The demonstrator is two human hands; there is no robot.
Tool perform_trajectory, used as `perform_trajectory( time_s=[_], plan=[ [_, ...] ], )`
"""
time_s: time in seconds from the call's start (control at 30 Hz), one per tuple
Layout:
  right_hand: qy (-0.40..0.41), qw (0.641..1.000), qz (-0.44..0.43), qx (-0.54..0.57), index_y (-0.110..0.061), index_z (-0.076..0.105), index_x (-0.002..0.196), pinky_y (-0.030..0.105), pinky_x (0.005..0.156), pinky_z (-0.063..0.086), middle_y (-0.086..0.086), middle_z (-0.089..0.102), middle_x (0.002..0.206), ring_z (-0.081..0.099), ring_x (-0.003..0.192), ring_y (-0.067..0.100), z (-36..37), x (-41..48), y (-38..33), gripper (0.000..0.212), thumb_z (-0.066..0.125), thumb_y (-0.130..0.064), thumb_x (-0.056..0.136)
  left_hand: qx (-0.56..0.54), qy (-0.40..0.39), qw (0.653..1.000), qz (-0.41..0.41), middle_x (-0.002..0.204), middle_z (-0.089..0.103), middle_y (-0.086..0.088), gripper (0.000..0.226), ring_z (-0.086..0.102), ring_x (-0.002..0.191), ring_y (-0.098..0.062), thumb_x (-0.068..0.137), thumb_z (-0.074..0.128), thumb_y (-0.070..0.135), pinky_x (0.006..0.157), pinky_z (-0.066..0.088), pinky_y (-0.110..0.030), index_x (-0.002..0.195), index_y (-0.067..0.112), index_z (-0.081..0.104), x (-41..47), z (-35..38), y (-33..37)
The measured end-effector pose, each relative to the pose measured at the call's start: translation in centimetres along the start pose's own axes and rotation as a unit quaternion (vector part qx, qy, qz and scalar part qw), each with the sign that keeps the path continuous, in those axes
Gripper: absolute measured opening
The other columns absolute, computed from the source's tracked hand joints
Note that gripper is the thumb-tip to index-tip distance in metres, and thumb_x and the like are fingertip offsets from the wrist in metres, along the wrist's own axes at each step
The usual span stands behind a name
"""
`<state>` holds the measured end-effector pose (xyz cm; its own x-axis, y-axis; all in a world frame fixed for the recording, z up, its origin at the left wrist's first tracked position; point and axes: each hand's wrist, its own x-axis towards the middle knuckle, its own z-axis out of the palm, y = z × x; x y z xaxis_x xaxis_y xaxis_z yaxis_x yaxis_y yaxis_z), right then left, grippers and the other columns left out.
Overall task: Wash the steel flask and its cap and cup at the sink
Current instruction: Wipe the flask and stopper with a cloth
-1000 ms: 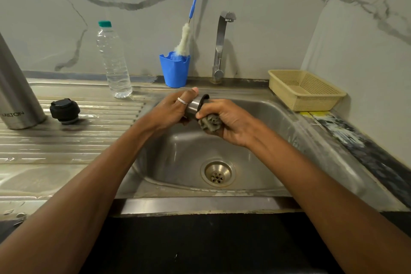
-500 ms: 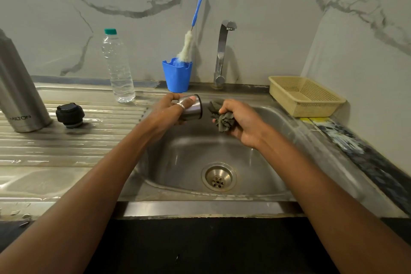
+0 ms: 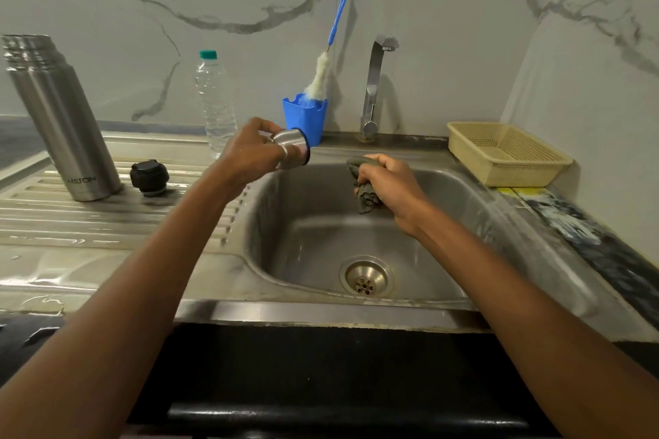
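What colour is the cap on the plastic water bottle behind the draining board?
Teal green, on the clear plastic water bottle; the cap shows plainly in the head view.

Bare forearms, no sleeves; a silver ring [image 3: 284, 153] on the left hand [image 3: 255, 153].

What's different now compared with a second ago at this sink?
The hands have parted: the left hand carried the steel cup up and leftward, while the right hand drew the grey scrub cloth out of it and away to the right. Both grips held. The flask, black cap and tap stayed put.
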<state>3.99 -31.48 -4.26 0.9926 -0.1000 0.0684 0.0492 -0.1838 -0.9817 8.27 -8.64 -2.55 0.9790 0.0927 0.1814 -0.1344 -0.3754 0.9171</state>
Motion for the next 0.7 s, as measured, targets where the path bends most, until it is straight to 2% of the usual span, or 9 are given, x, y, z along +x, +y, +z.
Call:
perform_trajectory(
  time_s=[0.07, 0.17, 0.27, 0.4, 0.47, 0.53, 0.6, 0.7],
  plan=[
    [-0.015, 1.0, -0.006, 0.008, -0.011, 0.068, 0.104, 0.024, 0.059, 0.054, 0.007, 0.066, 0.085, 0.064, 0.075, 0.017, 0.6, -0.3, -0.4, 0.022, 0.055, -0.004, 0.088, -0.023, 0.001, 1.0, -0.013, 0.11, 0.066, -0.011, 0.063, 0.071, 0.1, -0.025, 0.054, 0.089, 0.044, 0.087, 0.061, -0.052, 0.103, 0.029, 0.052, -0.3, -1.4, -0.1],
    [-0.036, 0.999, -0.012, 0.019, -0.012, 0.068, 0.105, 0.026, 0.062, 0.057, 0.008, 0.067, 0.085, 0.065, 0.075, 0.017, 1.9, -0.7, -0.8, 0.022, 0.056, -0.005, 0.088, -0.047, 0.012, 0.999, -0.014, 0.113, 0.063, -0.012, 0.053, 0.069, 0.094, -0.022, 0.075, 0.084, 0.033, 0.086, 0.061, -0.047, 0.117, 0.025, 0.051, -0.8, -3.2, -0.4],
    [-0.055, 0.998, -0.011, 0.015, -0.01, 0.067, 0.108, 0.028, 0.062, 0.056, 0.009, 0.067, 0.084, 0.064, 0.074, 0.018, 3.7, -1.0, -1.3, 0.024, 0.056, -0.004, 0.088, -0.021, 0.005, 1.0, -0.002, 0.112, 0.066, -0.01, 0.055, 0.066, 0.096, -0.022, 0.085, 0.077, 0.034, 0.084, 0.06, -0.042, 0.131, 0.04, 0.049, -1.3, -5.5, -1.1],
    [-0.068, 0.997, -0.013, 0.022, -0.01, 0.067, 0.11, 0.026, 0.058, 0.055, 0.008, 0.066, 0.084, 0.063, 0.073, 0.017, 6.0, -1.1, -2.6, 0.026, 0.056, -0.004, 0.088, 0.044, 0.033, 0.998, 0.006, 0.113, 0.068, -0.006, 0.048, 0.066, 0.103, -0.027, 0.072, 0.073, 0.043, 0.087, 0.059, -0.043, 0.118, 0.049, 0.06, -2.1, -8.4, -1.7],
    [-0.064, 0.997, -0.011, 0.039, -0.009, 0.067, 0.109, 0.025, 0.056, 0.054, 0.008, 0.066, 0.085, 0.063, 0.073, 0.017, 7.3, -1.0, -3.3, 0.026, 0.056, -0.003, 0.086, 0.082, 0.064, 0.995, 0.007, 0.105, 0.067, 0.001, 0.038, 0.064, 0.099, -0.023, 0.076, 0.074, 0.041, 0.087, 0.058, -0.041, 0.112, 0.043, 0.065, -2.4, -9.6, -2.2],
    [-0.059, 0.997, -0.006, 0.057, -0.008, 0.067, 0.108, 0.022, 0.051, 0.053, 0.009, 0.065, 0.085, 0.062, 0.073, 0.019, 8.4, -1.0, -3.6, 0.026, 0.055, -0.002, 0.086, 0.127, 0.104, 0.986, 0.012, 0.093, 0.063, 0.007, 0.03, 0.061, 0.093, -0.022, 0.08, 0.075, 0.03, 0.078, 0.053, -0.035, 0.109, 0.03, 0.069, -2.7, -10.2, -2.8],
    [-0.054, 0.996, 0.001, 0.072, -0.006, 0.067, 0.107, 0.021, 0.046, 0.05, 0.012, 0.063, 0.085, 0.061, 0.073, 0.021, 9.2, -1.1, -3.4, 0.024, 0.055, -0.001, 0.087, 0.154, 0.128, 0.98, 0.012, 0.089, 0.063, 0.006, 0.027, 0.062, 0.088, -0.024, 0.079, 0.078, 0.023, 0.075, 0.053, -0.036, 0.105, 0.02, 0.071, -2.7, -10.5, -3.8],
    [-0.049, 0.996, 0.004, 0.068, -0.007, 0.067, 0.104, 0.023, 0.048, 0.052, 0.013, 0.062, 0.084, 0.059, 0.073, 0.022, 9.7, -1.2, -2.4, 0.023, 0.054, 0.001, 0.087, 0.167, 0.138, 0.976, -0.01, 0.085, 0.068, 0.002, 0.028, 0.066, 0.08, -0.024, 0.073, 0.087, 0.035, 0.076, 0.059, -0.039, 0.091, 0.018, 0.073, -3.1, -10.5, -4.9]
  ],
)
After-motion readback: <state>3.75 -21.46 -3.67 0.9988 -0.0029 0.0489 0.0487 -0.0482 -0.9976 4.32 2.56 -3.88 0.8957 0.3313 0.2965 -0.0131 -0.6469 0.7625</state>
